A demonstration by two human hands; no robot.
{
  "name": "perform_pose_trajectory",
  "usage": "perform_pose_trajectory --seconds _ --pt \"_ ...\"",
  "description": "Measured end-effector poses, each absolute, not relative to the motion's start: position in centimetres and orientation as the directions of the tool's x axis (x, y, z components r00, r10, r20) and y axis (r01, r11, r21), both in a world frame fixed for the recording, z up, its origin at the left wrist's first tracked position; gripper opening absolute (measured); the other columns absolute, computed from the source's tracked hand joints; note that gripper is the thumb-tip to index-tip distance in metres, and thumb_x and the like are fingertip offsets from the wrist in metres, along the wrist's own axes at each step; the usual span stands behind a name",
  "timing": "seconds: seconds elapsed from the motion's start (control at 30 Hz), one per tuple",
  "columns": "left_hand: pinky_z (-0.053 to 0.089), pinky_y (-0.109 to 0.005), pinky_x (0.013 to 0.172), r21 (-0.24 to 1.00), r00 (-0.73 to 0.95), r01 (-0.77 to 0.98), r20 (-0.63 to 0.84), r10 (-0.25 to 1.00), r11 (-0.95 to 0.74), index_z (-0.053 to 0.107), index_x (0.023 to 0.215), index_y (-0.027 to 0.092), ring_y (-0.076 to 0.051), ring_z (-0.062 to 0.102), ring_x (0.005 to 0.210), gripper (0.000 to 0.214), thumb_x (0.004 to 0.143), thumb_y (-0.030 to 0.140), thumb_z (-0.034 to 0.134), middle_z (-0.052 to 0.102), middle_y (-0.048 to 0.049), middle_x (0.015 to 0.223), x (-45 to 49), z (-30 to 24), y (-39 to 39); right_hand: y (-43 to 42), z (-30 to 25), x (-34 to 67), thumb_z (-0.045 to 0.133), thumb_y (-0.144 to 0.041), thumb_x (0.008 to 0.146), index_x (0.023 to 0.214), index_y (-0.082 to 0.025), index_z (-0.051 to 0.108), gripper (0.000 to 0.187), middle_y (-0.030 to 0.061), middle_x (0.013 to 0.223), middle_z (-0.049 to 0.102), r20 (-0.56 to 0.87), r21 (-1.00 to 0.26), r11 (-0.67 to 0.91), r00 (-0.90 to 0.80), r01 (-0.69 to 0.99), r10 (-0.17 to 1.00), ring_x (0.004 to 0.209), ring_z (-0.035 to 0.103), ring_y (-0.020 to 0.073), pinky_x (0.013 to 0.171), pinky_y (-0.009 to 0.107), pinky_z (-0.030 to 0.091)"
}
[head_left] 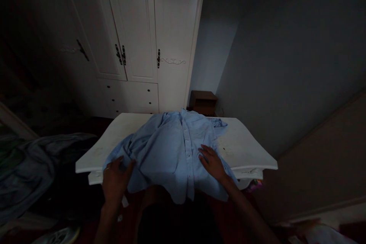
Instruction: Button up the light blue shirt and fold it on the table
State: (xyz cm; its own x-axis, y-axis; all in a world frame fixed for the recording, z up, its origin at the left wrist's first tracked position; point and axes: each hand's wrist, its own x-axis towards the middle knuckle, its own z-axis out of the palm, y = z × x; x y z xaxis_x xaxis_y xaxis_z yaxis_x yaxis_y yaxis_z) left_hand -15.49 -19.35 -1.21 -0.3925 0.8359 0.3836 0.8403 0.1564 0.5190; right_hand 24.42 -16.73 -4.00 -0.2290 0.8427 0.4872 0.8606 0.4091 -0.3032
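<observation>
A light blue button-up shirt (166,148) lies spread over a white table (251,145), its button strip running down the middle and its lower hem hanging over the near edge. My left hand (116,177) is at the shirt's left side, thumb and fingers apart, near a bunched, creased part of the cloth. On the right half of the shirt, beside the button strip, my right hand (212,162) rests with its fingers spread. One end of a sleeve lies crumpled near the table's far right.
Behind the table stands a white wardrobe (137,26) with dark handles and drawers. A small brown cabinet (203,101) sits in the far corner. Grey cloth (37,160) is heaped at the left. A grey wall (286,65) rises on the right.
</observation>
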Motion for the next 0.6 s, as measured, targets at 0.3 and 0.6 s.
perform_pose_trajectory --seconds 0.3,0.6 --pt "0.052 -0.039 0.083 0.675 -0.337 0.733 0.260 0.905 0.079 0.069 0.099 0.019 -0.030 0.068 0.090 0.043 0.075 0.049 0.049 0.073 -0.0108 0.097 -14.7 -0.3 -18.6 -17.0 -3.4 23.9 0.045 -0.033 0.095 0.120 -0.020 0.065 0.035 0.0097 0.134 0.058 0.461 -0.296 0.343 -0.182 0.892 0.869 0.126 0.052 0.0236 0.112 0.047 0.036" --pt "0.051 -0.039 0.090 0.882 -0.272 0.450 0.283 0.920 -0.138 0.069 0.099 0.019 -0.026 0.066 0.094 0.044 0.074 0.053 0.055 0.072 -0.0072 0.102 -9.7 3.6 -19.6 -17.2 -2.8 23.6 0.045 -0.032 0.095 0.119 -0.021 0.065 0.034 0.0087 0.134 0.059 0.429 -0.306 0.298 -0.149 0.904 0.891 0.125 0.053 0.0226 0.113 0.046 0.035"
